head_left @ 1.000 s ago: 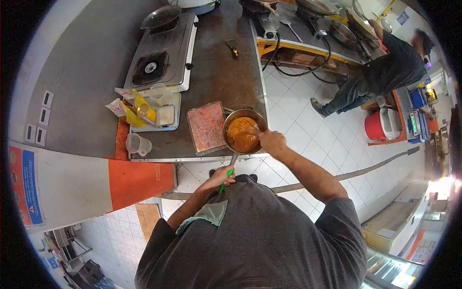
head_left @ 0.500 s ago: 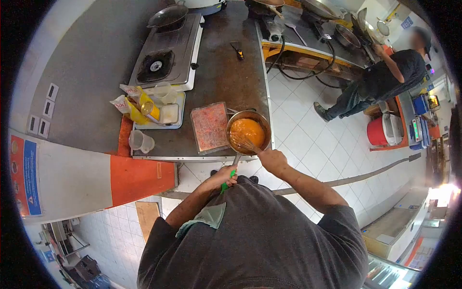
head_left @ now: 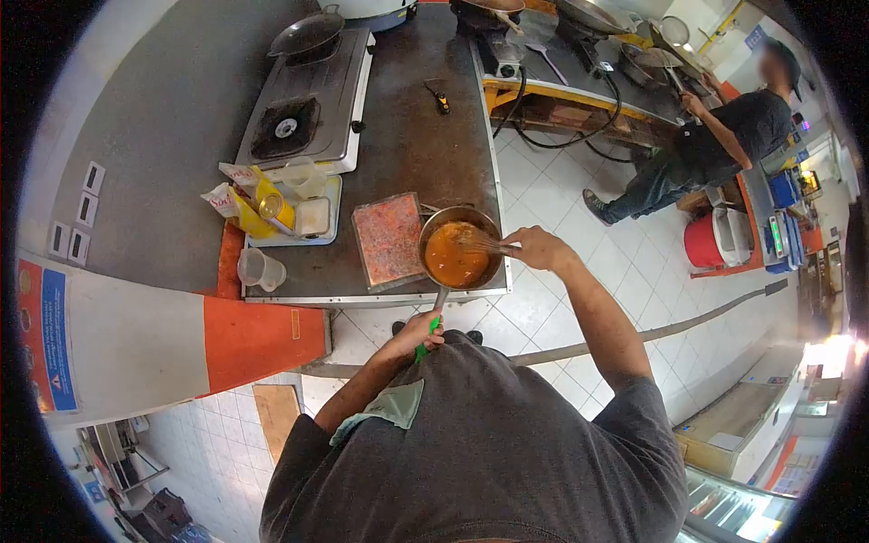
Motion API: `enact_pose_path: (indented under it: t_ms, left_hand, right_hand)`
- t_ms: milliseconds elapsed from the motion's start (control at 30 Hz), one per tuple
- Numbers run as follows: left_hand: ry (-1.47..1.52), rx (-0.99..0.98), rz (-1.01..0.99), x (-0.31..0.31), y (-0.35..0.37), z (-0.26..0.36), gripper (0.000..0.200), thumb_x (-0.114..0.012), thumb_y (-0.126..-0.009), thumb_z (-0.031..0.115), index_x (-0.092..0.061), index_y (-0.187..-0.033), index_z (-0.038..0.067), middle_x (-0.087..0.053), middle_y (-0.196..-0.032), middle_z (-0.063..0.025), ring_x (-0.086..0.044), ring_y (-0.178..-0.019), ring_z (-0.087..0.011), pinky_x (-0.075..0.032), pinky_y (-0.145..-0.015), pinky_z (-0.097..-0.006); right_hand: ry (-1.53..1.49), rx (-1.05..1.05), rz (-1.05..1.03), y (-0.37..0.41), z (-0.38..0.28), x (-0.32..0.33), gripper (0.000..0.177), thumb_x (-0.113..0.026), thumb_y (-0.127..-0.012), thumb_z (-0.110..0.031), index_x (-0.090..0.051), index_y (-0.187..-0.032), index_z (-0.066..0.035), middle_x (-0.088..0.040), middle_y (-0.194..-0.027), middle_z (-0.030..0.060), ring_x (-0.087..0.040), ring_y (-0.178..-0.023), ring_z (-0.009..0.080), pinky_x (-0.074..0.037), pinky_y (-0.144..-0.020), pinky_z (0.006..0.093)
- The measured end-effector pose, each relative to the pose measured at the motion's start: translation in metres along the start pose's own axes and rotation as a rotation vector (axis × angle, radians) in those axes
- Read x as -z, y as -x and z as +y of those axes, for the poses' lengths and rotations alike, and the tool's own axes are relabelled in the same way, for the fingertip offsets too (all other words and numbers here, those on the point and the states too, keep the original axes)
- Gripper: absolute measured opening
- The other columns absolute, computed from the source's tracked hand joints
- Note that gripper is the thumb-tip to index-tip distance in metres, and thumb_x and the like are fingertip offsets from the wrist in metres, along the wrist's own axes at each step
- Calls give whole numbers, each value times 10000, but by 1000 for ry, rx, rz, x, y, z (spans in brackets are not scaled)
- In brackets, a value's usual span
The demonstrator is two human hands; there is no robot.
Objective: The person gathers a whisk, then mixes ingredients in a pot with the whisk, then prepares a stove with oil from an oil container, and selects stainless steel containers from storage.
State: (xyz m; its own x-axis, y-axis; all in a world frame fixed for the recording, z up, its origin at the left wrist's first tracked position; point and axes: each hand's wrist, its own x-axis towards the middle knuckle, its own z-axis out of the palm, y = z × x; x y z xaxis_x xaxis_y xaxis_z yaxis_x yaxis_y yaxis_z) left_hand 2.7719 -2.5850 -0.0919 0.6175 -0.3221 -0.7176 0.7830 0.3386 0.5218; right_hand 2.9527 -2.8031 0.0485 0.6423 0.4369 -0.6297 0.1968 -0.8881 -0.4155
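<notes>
A saucepan [head_left: 497,226] holds orange sauce [head_left: 457,260] at the near right corner of the worktop. My left hand [head_left: 424,333] is closed round its handle, where a green part shows. A wire whisk [head_left: 482,243] is in the grip of my right hand [head_left: 541,248], to the right of the pan. The whisk's wires dip into the far right part of the sauce. Left of the pan, against its side, lies a flat clear pack of reddish-orange contents [head_left: 387,240].
A gas stove [head_left: 312,104] with a wok [head_left: 306,34] stands far left. Nearer are a tray [head_left: 334,204] with yellow packets and a can, and a clear plastic cup [head_left: 262,270]. A black-and-yellow tool [head_left: 442,102] lies behind. Another person [head_left: 715,136] works at the right.
My right hand has moved right and away from me, bringing the whisk from the pan's near side to its far right. The other person's hands have shifted at the pans.
</notes>
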Motion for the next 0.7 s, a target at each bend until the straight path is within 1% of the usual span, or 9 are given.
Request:
enact_pose_path:
  t_ms: [100, 133, 233, 300, 367, 433, 500, 633, 700]
  left_hand:
    - [-3, 29, -19, 7, -6, -4, 306, -424, -891, 392, -422, -834, 92, -388, -602, 15, -320, -431, -66, -242, -369, -209]
    - [-14, 44, -33, 7, -7, -2, 303, -417, -894, 389, -417, -842, 90, -384, -601, 13, -317, -430, -67, -246, -368, -209]
    - [-41, 25, -83, 7, -5, 0, 290, -402, -900, 372, -405, -843, 87, -374, -596, 5, -310, -428, -72, -245, -364, -213]
    - [-35, 43, -82, 10, -10, -3, 285, -398, -902, 363, -401, -836, 86, -372, -598, 3, -310, -429, -73, -243, -363, -214]
    - [-35, 49, -86, 8, -11, 0, 281, -394, -904, 355, -397, -829, 84, -370, -599, 1, -309, -429, -74, -241, -363, -215]
    - [19, 60, -86, 7, -8, 1, 275, -386, -909, 339, -391, -812, 82, -367, -603, 4, -305, -432, -70, -227, -361, -214]
    - [49, 58, -82, 5, -6, 2, 276, -395, -906, 339, -393, -813, 79, -366, -601, -1, -299, -427, -74, -223, -355, -219]
    - [96, 51, -57, 7, -1, 2, 289, -412, -902, 346, -404, -796, 77, -360, -601, 4, -294, -430, -69, -210, -349, -211]
    - [94, 56, -73, 8, -1, 1, 296, -417, -900, 356, -409, -797, 79, -358, -603, 8, -294, -434, -65, -205, -349, -204]
  right_hand:
    - [273, -6, 286, -19, 12, -32, 325, -414, -876, -312, -544, -1132, -161, -574, -961, 213, -578, -811, 368, -490, -726, 439]
    - [280, -60, 217, -20, 5, -35, 319, -383, -887, -289, -546, -1119, -144, -572, -964, 223, -559, -892, 362, -460, -789, 458]
    - [254, -20, 230, -21, -2, -50, 290, -389, -873, -239, -557, -1068, -105, -579, -973, 216, -581, -874, 381, -477, -765, 456]
    - [216, 43, 250, -46, 18, -75, 295, -404, -873, -228, -544, -1105, -113, -581, -978, 213, -579, -862, 389, -472, -767, 454]
    - [80, 262, 180, -52, 19, -84, 310, -400, -880, -235, -525, -1141, -124, -578, -999, 195, -574, -857, 394, -463, -771, 455]
    - [8, 261, 111, -51, 22, -93, 324, -378, -890, -267, -521, -1136, -111, -578, -1009, 180, -567, -863, 394, -453, -779, 456]
    - [86, 291, 181, -48, 24, -102, 310, -440, -873, -271, -542, -1112, -103, -608, -872, 210, -576, -829, 383, -453, -781, 446]
    - [338, 61, -2, -10, -1, -66, 304, -378, -879, -276, -548, -1098, -150, -561, -1066, 146, -579, -931, 329, -480, -772, 431]
    - [338, -27, 48, -5, -6, -69, 294, -391, -871, -266, -556, -1075, -133, -577, -1024, 157, -578, -956, 312, -481, -762, 451]
